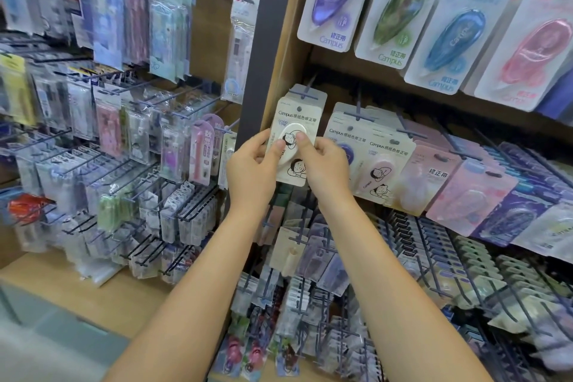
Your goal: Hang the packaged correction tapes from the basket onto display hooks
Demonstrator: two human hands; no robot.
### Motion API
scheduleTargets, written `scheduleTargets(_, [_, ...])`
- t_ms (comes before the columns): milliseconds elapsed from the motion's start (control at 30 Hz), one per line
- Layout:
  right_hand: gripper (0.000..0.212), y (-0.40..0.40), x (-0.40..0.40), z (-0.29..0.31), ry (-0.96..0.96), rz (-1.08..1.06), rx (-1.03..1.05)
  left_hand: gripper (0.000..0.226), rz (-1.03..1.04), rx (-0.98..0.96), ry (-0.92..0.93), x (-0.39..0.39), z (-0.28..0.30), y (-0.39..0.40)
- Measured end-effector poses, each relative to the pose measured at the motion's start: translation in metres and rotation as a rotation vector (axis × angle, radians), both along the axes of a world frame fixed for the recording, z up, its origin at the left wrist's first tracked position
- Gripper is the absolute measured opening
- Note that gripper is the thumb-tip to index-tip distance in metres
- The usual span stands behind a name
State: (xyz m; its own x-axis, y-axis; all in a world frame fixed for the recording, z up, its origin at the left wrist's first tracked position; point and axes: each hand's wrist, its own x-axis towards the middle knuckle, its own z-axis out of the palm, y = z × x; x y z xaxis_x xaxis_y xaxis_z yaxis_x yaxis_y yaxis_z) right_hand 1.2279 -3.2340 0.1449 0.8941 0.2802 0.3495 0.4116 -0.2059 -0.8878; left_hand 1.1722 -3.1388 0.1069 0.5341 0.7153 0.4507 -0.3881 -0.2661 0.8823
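A cream carded correction tape pack [294, 121] with a white oval tape and cartoon figures is held upright in front of the display. My left hand [252, 161] grips its left side, thumb on the blister. My right hand [325, 161] grips its right side, thumb on the blister too. The pack's hang hole sits just below the tip of a dark display hook [305, 93], where matching cream cards hang behind it. The basket is out of view.
Neighbouring hooks to the right carry more cream and pink tape packs [379, 161]. A row of large Campus tapes [389, 9] hangs above. Densely stocked hooks [310, 257] jut out below my arms. A dark upright post [263, 49] separates the left pen display [124, 102].
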Motion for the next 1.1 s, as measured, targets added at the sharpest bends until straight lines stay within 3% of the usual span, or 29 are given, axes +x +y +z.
scheduleTargets(100, [0.046,-0.006,0.004,-0.001,0.013,0.002,-0.137,0.037,0.077,0.133,0.094,0.0,-0.004,0.004])
scheduleTargets(200, [0.05,-0.023,0.005,-0.009,-0.084,-0.012,-0.348,0.038,0.248,0.415,0.176,0.0,-0.019,0.006])
scheduleTargets(300, [0.045,-0.042,0.005,-0.017,-0.349,-0.136,-0.427,0.032,0.43,0.671,0.049,0.007,-0.031,0.004])
scheduleTargets(400, [0.024,-0.057,0.007,-0.019,-0.748,-0.353,-0.353,0.034,0.419,0.891,-0.054,0.021,-0.031,-0.005])
scheduleTargets(500, [0.034,-0.069,0.028,-0.026,-0.995,-0.518,-0.466,0.049,0.348,0.979,0.045,0.037,-0.028,-0.008])
scheduleTargets(700, [0.054,-0.073,0.063,-0.033,-0.998,-0.437,-0.712,0.06,0.304,1.051,0.19,0.061,-0.026,0.007])
scheduleTargets(900, [0.058,-0.063,0.086,-0.028,-0.886,-0.424,-0.782,0.066,0.218,1.058,0.357,0.081,-0.018,0.012])
scheduleTargets(1100, [0.056,-0.069,0.086,-0.022,-0.843,-0.382,-0.804,0.067,0.159,1.007,0.377,0.078,-0.015,0.011])
